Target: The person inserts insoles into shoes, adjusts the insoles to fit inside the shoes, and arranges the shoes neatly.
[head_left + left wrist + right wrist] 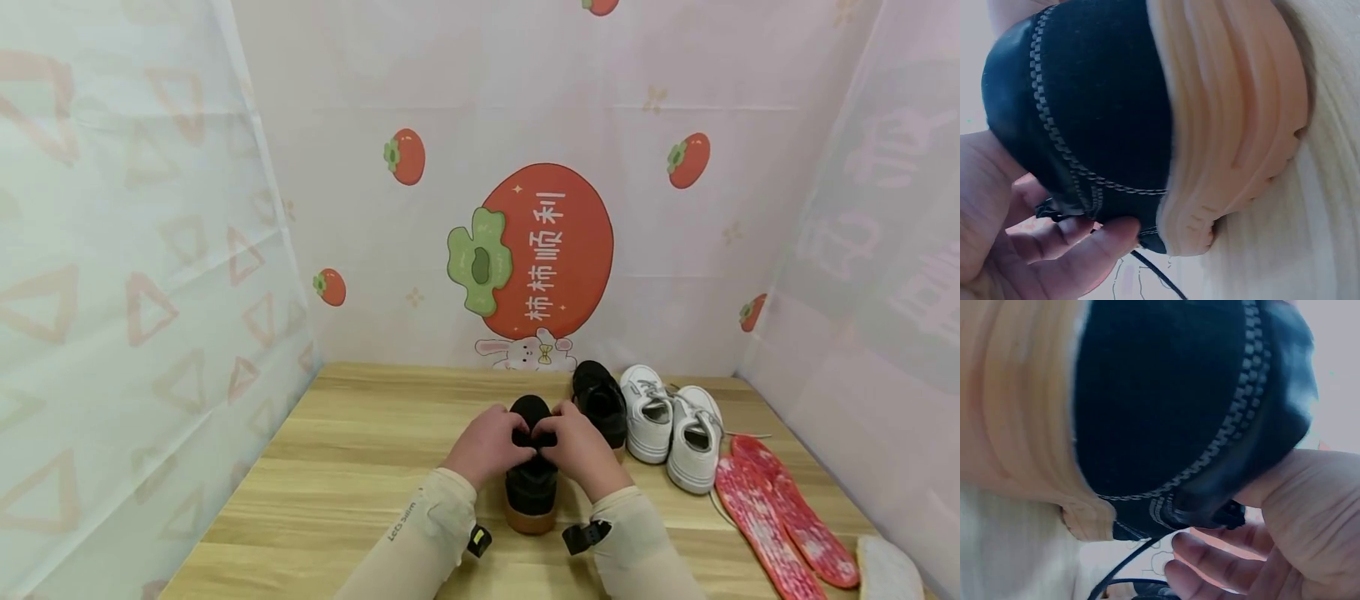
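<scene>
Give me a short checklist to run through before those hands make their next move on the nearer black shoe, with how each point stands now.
1. Nearer black shoe upright on the table: ok, sole down, heel toward the person.
2. Left hand and right hand both at the shoe: ok, one from each side.
3. Black lace tucked away: not ok, a strand trails loose.
4. Insole in place inside: cannot tell, the inside is hidden.
5. Red insoles out of the way: ok, they lie right of the white shoes.
</scene>
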Tool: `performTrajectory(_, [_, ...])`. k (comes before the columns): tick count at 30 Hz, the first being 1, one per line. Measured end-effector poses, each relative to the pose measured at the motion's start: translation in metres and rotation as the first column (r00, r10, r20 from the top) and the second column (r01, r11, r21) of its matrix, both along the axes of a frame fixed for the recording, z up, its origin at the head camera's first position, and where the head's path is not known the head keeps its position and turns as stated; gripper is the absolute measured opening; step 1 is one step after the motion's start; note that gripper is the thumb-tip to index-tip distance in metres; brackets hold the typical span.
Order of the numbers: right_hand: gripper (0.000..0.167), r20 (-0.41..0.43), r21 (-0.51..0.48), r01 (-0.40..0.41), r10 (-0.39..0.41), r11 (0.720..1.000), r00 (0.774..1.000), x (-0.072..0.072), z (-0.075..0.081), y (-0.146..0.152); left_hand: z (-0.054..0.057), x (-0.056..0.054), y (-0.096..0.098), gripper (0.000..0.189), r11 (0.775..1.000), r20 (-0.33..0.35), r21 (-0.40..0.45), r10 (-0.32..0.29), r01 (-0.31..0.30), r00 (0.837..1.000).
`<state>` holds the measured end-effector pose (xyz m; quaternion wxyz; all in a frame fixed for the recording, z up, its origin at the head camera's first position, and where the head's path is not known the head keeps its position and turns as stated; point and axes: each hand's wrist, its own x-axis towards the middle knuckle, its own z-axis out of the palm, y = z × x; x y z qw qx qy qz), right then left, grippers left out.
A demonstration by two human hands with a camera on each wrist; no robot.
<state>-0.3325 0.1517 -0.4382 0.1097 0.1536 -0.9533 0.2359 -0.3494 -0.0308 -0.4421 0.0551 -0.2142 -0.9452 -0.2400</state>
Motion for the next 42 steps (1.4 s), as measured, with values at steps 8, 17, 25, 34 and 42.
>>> performTrajectory(8, [0.007,-0.097,-0.032,0.043,-0.046,0.999,0.994,-0.0012,-0.0040,-0.0031,0.0005,0.0026,-0.0011,0.047,0.999,-0.013,-0.038,-0.035,0.034,0.999])
performTrajectory(17, [0.007,-0.101,-0.158,0.058,-0.074,0.986,0.992,-0.0033,-0.0049,-0.0046,0.0031,0.0023,-0.0006,0.028,0.987,-0.149,-0.156,-0.048,0.024,0.988])
performTrajectory(25, [0.009,-0.087,-0.190,0.046,-0.063,0.981,0.994,-0.0054,-0.0050,-0.0012,0.0022,0.0030,-0.0004,0.012,0.983,-0.335,-0.184,-0.085,0.024,0.939])
performTrajectory(34, [0.009,-0.019,-0.200,0.056,-0.061,0.978,0.998,-0.0043,-0.0033,-0.0018,-0.0051,-0.0028,0.0029,0.014,0.990,-0.310,-0.140,-0.057,0.014,0.949])
performTrajectory(42, [0.006,-0.064,-0.191,0.073,-0.086,0.979,0.994,-0.0068,-0.0061,-0.0022,-0.0047,-0.0008,0.0043,0.013,0.993,-0.345,-0.121,-0.048,0.006,0.937])
